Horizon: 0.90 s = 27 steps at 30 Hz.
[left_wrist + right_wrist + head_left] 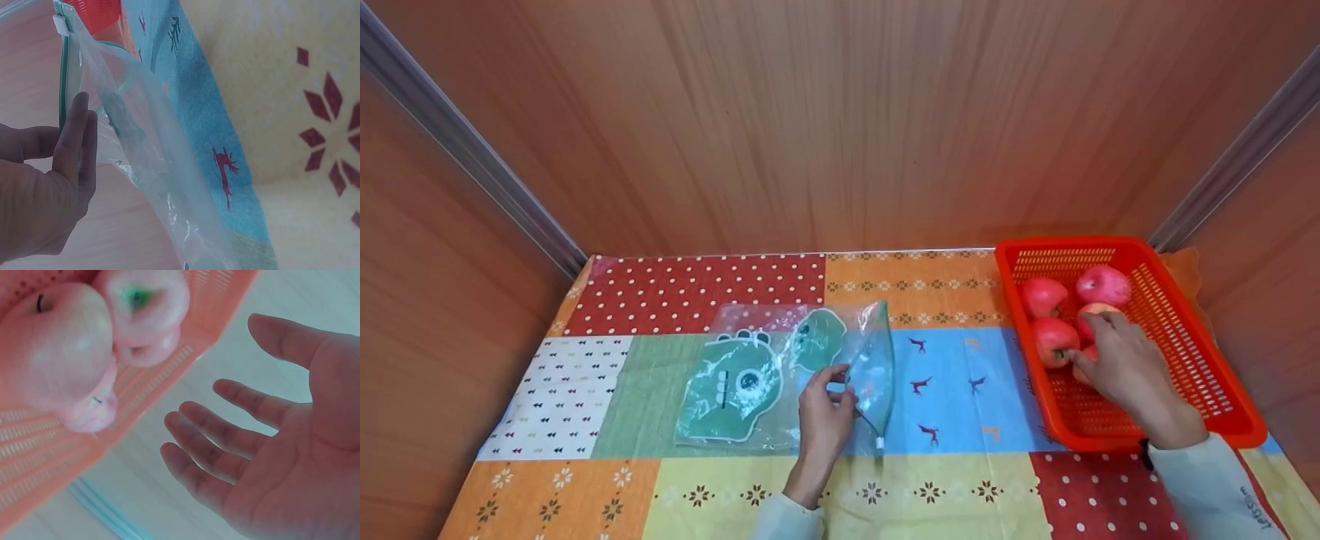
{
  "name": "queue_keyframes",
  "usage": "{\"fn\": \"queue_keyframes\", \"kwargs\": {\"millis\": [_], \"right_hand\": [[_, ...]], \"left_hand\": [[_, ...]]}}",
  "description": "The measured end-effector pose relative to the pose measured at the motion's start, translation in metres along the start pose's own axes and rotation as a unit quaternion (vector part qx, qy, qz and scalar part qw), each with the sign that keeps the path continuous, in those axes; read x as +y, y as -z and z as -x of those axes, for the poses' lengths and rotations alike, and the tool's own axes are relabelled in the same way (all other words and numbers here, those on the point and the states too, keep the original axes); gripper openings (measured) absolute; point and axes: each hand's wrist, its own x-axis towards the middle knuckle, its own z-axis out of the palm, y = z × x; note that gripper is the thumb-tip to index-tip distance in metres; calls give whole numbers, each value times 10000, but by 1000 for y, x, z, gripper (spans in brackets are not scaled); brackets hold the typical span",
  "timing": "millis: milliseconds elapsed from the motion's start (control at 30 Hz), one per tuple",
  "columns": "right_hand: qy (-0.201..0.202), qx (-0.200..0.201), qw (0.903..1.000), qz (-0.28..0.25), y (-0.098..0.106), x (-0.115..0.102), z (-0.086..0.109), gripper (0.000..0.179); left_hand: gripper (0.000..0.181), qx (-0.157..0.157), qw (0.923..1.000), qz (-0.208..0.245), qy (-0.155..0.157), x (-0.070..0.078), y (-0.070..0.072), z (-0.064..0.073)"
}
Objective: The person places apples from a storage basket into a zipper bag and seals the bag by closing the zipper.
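A clear plastic zip bag (874,367) with green cartoon shapes printed on it lies on the patterned cloth. My left hand (825,420) pinches the near layer of its mouth, holding the mouth apart. In the left wrist view, the white slider (61,25) sits at one end of the green zip strip, above my fingers. To the right, an orange-red plastic basket (1204,337) holds several red apples (1104,286). My right hand (1132,375) is over these apples, partly hiding some. The right wrist view shows its fingers spread, apart from the nearest apple (62,343).
A patchwork-patterned cloth (720,487) covers the table. Wood-grain panels (840,127) stand behind and at both sides. The basket is close to the right panel, and the bag lies left of it near the middle.
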Motion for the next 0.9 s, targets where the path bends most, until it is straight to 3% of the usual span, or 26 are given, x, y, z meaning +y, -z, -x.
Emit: {"fn": "queue_keyframes", "kwargs": {"millis": [400,633,900], "right_hand": [[460,-80,9961,754,-9,11,-18,68],[684,-176,9917,1078,-17,13,-24,82],[839,-408,9849,1455,-25,15,-27,82]], "left_hand": [[31,105,9996,-32,-241,-3,-2,-1],[31,74,9997,17,-212,-3,-1,-1],[33,47,9997,40,-218,-3,-1,0]]}}
